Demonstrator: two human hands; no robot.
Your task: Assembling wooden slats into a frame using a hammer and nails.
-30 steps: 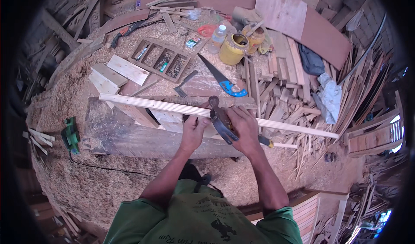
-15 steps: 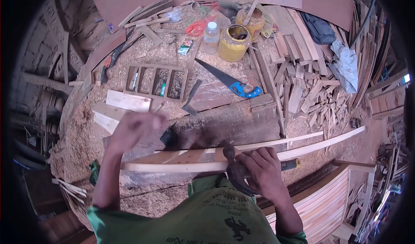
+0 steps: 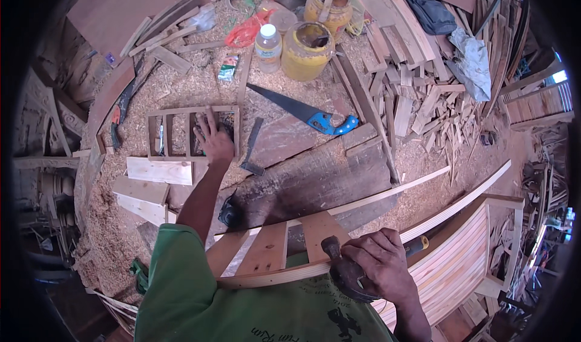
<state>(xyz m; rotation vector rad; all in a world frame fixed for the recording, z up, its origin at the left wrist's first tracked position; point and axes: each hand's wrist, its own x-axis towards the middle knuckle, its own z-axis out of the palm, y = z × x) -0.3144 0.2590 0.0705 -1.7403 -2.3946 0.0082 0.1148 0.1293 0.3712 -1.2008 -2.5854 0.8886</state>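
One slatted wooden frame (image 3: 270,248), at the person's front. One compartmented wooden tray (image 3: 171,110), lying on sawdust (image 3: 181,75), left of a blue-handled saw (image 3: 302,112). One hammer (image 3: 346,274), beside the frame's near strip. Right hand (image 3: 382,262): clamped around the hammer. Left hand (image 3: 214,142): fingers apart, at the tray's right-end compartments; whether its fingertips touch anything cannot be told.

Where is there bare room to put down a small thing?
The dark plank looks bare between the saw and the wooden frame, with a black object at its left. It is crowded around the jars and bottle, on the scrap heap and at the box, where the left hand is.
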